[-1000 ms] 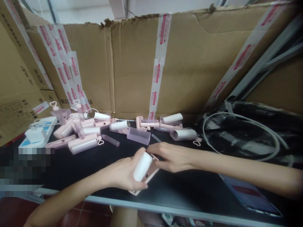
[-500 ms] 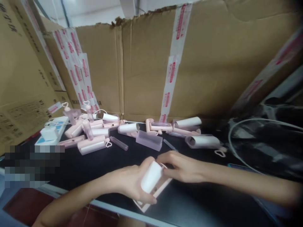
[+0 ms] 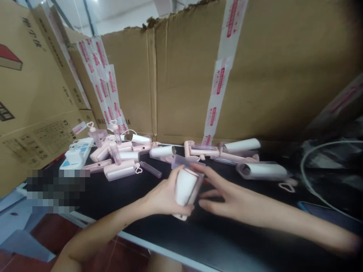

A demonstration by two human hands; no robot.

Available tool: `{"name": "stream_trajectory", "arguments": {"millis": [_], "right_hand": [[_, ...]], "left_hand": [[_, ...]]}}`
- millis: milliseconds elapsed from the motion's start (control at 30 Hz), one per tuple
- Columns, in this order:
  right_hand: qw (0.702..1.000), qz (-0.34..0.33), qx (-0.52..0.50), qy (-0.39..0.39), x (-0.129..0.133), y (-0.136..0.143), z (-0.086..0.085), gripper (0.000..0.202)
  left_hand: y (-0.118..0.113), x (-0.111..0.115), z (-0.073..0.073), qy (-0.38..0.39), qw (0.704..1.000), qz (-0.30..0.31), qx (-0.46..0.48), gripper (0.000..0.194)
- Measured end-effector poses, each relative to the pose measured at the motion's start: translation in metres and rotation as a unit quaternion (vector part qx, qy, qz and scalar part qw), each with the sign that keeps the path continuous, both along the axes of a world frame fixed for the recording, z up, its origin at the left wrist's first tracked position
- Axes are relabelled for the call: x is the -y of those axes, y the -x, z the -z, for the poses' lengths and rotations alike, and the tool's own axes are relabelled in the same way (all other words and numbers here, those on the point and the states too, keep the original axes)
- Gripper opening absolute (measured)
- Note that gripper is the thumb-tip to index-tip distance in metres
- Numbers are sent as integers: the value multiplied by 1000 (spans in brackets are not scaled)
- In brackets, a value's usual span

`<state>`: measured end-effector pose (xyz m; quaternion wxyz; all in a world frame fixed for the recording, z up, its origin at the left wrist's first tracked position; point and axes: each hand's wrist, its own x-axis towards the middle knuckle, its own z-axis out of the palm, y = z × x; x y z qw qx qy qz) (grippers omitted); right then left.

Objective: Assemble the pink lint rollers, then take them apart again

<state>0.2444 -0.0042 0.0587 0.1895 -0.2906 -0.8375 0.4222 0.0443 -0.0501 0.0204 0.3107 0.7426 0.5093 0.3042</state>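
My left hand (image 3: 166, 196) is wrapped round a pink holder with a white roll (image 3: 185, 186), held tilted above the black table. My right hand (image 3: 219, 189) is just right of the holder, fingers apart, its upper fingertips near or at the holder's top edge; whether they touch is blurred. Behind the held piece lies a translucent lilac case (image 3: 176, 161), partly hidden by it and my hands. More white rolls (image 3: 162, 151) and pink parts (image 3: 202, 151) lie along the back.
Pink holders and tubes (image 3: 120, 170) crowd the left back, beside a power strip (image 3: 78, 156) with a white plug. A clear-wrapped roll (image 3: 263, 171), a white cable (image 3: 303, 162) and a phone-like device (image 3: 326, 213) are at right. Cardboard (image 3: 181, 87) walls the back.
The holder has risen and now stands more upright in my left hand. My right hand has opened its fingers and drawn slightly off it. The view has shifted a little to the right.
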Motion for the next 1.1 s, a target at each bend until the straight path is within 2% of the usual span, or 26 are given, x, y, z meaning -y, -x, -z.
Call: {"name": "stream_trajectory", "arguments": {"millis": [100, 200, 267, 333, 400, 467, 533, 600, 700, 767, 867, 933, 1000, 1100], "right_hand": [[991, 41, -122, 23, 6, 5, 12, 65], [985, 59, -162, 18, 1, 6, 13, 36], [983, 85, -159, -23, -10, 2, 6, 29], [977, 118, -153, -95, -28, 0, -6, 30], [962, 150, -151, -169, -47, 2, -15, 33], [952, 165, -135, -221, -62, 10, -18, 35], [951, 151, -108, -247, -73, 20, -12, 38], [953, 129, -92, -258, -79, 28, 0, 39], [956, 112, -76, -259, -79, 27, 20, 39], [960, 107, -65, -249, -73, 21, 29, 40], [972, 99, -50, -206, -57, 9, 34, 46], [981, 87, -39, -169, -44, 2, 32, 47], [983, 60, -17, -170, -31, -4, 26, 44], [965, 13, 34, -258, -17, -9, 13, 40]], "left_hand": [[-3, -3, 6, -43, 989, -14, 140, 104], [-8, -5, 9, -63, 985, 37, 155, 112], [-6, -10, 12, -78, 985, 51, 143, 114], [0, -18, 16, -100, 984, 23, 147, 107], [9, -28, 22, -127, 980, -27, 149, 91], [17, -36, 27, -161, 974, -75, 139, 71], [22, -40, 29, -183, 971, -95, 122, 55], [23, -40, 28, -199, 972, -90, 85, 46], [20, -36, 29, -225, 972, -66, 13, 47], [16, -33, 33, -234, 970, -67, 0, 57], [12, -31, 40, -199, 978, -53, 39, 84], [10, -30, 42, -126, 990, -1, 70, 94], [10, -30, 44, -44, 992, 55, 106, 90], [10, -32, 45, 21, 984, 93, 149, 78]]}}
